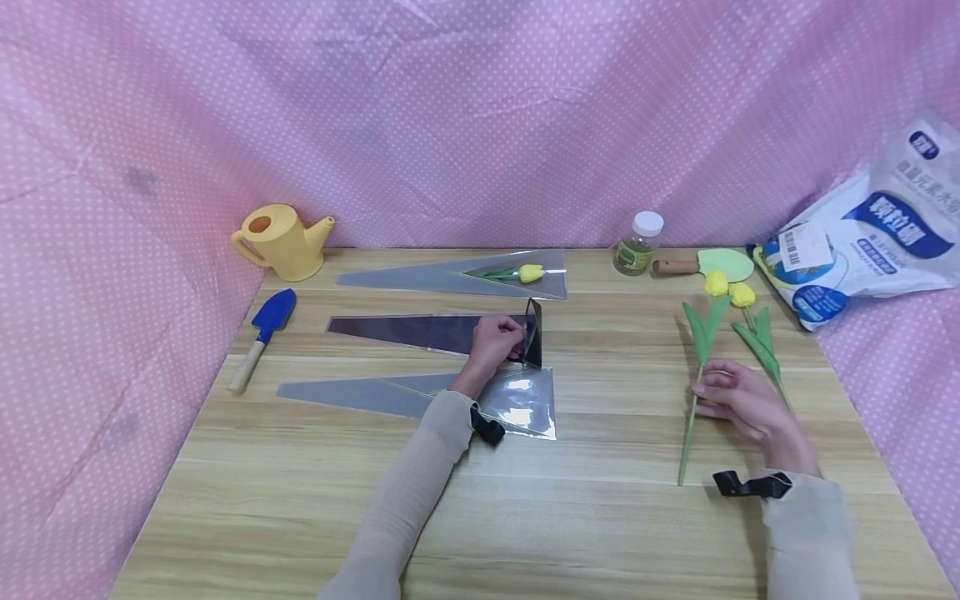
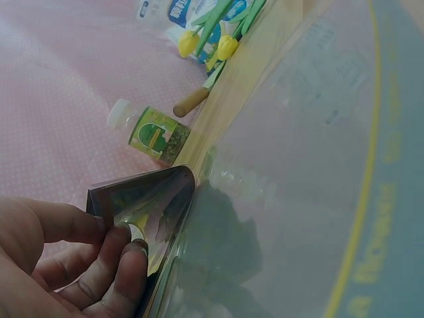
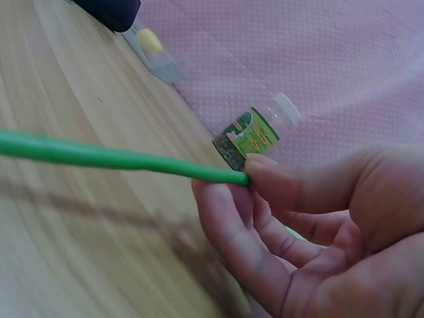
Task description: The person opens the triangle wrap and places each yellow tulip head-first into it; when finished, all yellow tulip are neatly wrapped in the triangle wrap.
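My left hand [image 1: 497,340] pinches the rim of a dark flower sleeve [image 1: 420,331] whose wide right end stands spread. In the left wrist view, thumb and fingertips grip that rim [image 2: 142,177]. My right hand [image 1: 742,404] holds an artificial yellow tulip [image 1: 716,283] by its green stem [image 3: 126,159], between thumb and fingers, over the right side of the table. Another yellow tulip [image 1: 742,294] is just right of it, its lower stem hidden behind that hand. A clear sleeve with a tulip in it [image 1: 531,273] lies behind the dark one; another clear sleeve [image 1: 352,395] lies in front.
A yellow watering can [image 1: 288,250] and a blue trowel [image 1: 274,312] are at the left. At the back right stand a white-capped jar [image 1: 636,250], a green trowel [image 1: 726,264] and a large white bag [image 1: 862,233]. Pink dotted cloth [image 1: 480,125] surrounds the wooden table [image 1: 600,517].
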The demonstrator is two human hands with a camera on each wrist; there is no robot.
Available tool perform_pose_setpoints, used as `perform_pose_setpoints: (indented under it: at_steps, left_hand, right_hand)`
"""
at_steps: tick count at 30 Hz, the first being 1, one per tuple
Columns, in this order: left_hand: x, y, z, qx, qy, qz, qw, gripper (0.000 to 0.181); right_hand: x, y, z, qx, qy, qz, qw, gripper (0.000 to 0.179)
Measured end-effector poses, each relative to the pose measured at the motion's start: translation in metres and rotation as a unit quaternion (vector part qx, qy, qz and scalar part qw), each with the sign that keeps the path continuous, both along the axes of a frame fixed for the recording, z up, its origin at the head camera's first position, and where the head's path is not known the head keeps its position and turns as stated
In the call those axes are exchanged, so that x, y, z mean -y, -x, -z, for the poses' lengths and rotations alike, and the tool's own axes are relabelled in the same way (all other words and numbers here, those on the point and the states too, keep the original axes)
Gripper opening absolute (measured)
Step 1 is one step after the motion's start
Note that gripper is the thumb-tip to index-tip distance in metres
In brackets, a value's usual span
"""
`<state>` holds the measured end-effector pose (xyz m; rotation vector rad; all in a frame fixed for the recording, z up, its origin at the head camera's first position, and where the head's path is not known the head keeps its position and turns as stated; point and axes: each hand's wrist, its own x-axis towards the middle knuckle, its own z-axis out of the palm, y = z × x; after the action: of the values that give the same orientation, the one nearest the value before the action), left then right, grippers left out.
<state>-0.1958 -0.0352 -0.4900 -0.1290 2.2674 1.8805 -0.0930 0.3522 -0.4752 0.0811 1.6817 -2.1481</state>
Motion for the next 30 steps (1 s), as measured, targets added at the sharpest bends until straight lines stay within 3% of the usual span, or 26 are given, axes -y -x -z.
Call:
perform_pose_setpoints:
  at_steps: [17,30]
  left_hand:
    - [0.001,-0.001,-0.002,-0.005,-0.007,0.001,1.0000,0.010]
    - [0.001,-0.001,-0.001,-0.004,-0.004,0.002,1.0000,0.010]
  right_hand:
    - [0.028,0.011,0.000,-0.004,0.090,0.024,0.9956,0.023]
    - [0.055,0.022,-0.011,-0.010,0.159,0.095,0.9827,0.022]
